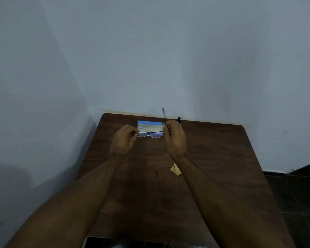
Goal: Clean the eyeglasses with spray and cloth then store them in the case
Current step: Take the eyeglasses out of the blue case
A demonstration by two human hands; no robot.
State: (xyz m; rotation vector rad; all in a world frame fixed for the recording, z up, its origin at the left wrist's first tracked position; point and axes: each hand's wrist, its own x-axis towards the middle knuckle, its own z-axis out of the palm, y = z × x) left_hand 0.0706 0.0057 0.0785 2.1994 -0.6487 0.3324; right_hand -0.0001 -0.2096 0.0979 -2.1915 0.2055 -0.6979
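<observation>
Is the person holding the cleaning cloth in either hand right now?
No: the left hand and right hand each pinch an end of the eyeglasses, while the yellowish cloth lies on the table.

Plain room corner, bare pale wall [168, 51], dark wooden table [150, 176], tiled floor [293, 194]

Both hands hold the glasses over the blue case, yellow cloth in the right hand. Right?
No: head view shows the yellow cloth lying on the table by the right forearm, not in the right hand. It and the left hand do hold the glasses over the blue case.
</observation>
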